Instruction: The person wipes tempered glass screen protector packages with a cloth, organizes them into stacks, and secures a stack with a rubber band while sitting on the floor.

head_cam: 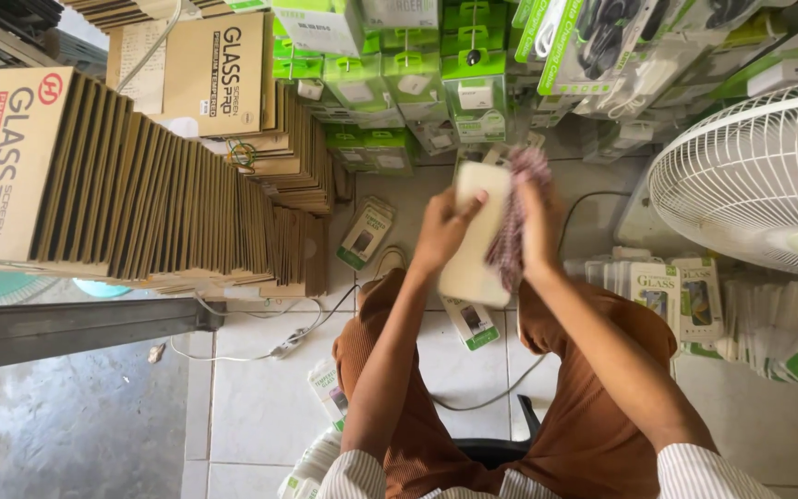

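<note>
Her left hand (443, 231) steadies the flat cream rectangular slab (478, 236); her right hand (536, 226) clutches a speckled purple cloth (516, 217), best wiped flat, evenly.

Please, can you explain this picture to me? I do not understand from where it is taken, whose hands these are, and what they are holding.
There is no machine here. One camera sits on a person's head and looks down, so you see that person's own arms, brown-clothed knees and the tiled floor below. The left hand holds a flat, pale rectangular piece, like a phone-sized panel. The right hand presses a speckled reddish cloth against it. At the left stand rows of flat brown cardboard boxes. Green and white packages hang above, small packets lie on the floor, and a white fan is at the right.
</note>
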